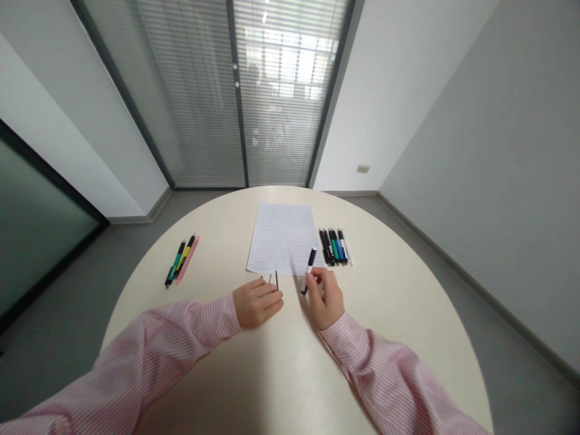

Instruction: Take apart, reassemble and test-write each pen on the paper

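Left hand point(258, 302) – palm down, slightly curled; right hand point(325, 298) – pinching

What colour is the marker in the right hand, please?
The marker is black and white, seen best in the head view.

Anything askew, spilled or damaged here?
Nothing stands out: no spill or damage shows. The pens right of the paper lie in a close row, and the right hand holds a black-and-white marker. The slim items at the left hand are partly covered.
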### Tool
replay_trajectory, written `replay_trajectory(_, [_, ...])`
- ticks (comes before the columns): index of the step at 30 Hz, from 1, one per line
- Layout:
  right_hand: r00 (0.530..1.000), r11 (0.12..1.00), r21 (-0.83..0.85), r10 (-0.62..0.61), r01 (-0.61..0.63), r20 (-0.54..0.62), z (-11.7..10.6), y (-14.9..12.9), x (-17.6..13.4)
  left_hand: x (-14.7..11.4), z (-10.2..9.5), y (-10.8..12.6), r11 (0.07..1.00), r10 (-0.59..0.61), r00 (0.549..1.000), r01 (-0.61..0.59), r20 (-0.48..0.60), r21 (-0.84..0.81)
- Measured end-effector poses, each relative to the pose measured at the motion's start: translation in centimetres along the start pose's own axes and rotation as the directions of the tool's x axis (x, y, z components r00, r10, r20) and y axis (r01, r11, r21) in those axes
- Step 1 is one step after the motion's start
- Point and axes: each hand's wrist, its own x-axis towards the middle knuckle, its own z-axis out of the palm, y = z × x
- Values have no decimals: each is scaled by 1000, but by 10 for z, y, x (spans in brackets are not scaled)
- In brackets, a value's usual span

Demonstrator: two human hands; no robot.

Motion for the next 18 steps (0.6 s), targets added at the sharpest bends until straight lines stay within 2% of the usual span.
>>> replay_trajectory(6, [999,1000,14,24,-24,-30,1,2,-1,2,-1,3,994,-55,998,54,-8,-98])
replay_trajectory(10, [999,998,26,52,-52,9,0,2,-3,3,-9,3,946,-126,981,74,-148,-314])
replay_trajectory(12, [995,997,28,65,-67,72,-1,4,-4,4,-14,0,862,-231,940,78,-252,-501])
replay_trajectory(13, [993,997,25,64,-67,102,-1,5,-5,4,-16,-2,800,-335,894,102,-299,-591])
replay_trajectory(14, [990,998,19,57,-60,128,0,7,-5,4,-17,-5,727,-476,809,142,-344,-672])
replay_trajectory(15, [988,999,10,45,-47,146,0,8,-6,4,-17,-8,642,-612,705,179,-358,-745])
replay_trajectory(17, [986,1000,-6,7,-6,169,0,11,-7,5,-17,-14,476,-802,504,213,-321,-854])
replay_trajectory(18, [984,1000,-3,-19,20,180,0,12,-7,5,-17,-17,411,-849,444,211,-288,-887])
